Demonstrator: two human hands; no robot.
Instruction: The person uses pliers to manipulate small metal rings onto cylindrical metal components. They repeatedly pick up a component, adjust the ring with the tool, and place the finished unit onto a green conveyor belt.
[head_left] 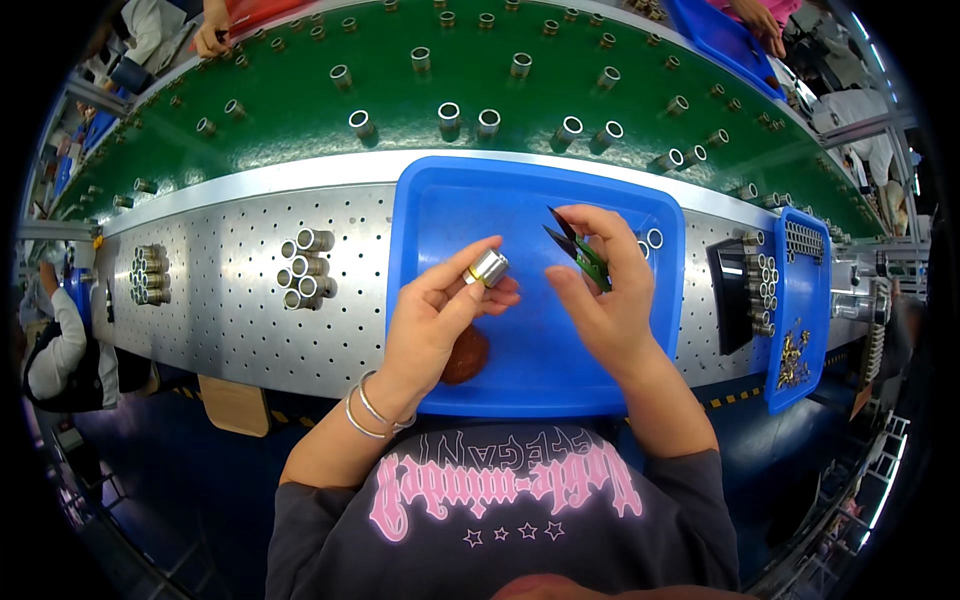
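Between the thumb and fingers of my left hand (pixel 435 315) is a short metal cylinder (pixel 489 266) with a yellowish band near its lower end. My right hand (pixel 618 290) grips green-handled thread snips (pixel 590 262), their two dark blades parted and pointing up and left. The blade tips are a short way right of the cylinder, not touching it. Both hands are above a blue tray (pixel 540 398). A round reddish-brown object (pixel 465 355) sits in the tray, partly hidden by my left hand. Behind my right hand, a few metal rings (pixel 654 238) show at the tray's right side.
Beyond the tray, a green conveyor belt (pixel 290 120) carries many upright metal sleeves. Clusters of sleeves (pixel 304 270) stand on the perforated metal table (pixel 230 325) to the left. At right are a black bin (pixel 728 295) and another blue tray (pixel 795 400) with small brass-coloured parts. Other people's hands (pixel 212 35) reach in at the far side.
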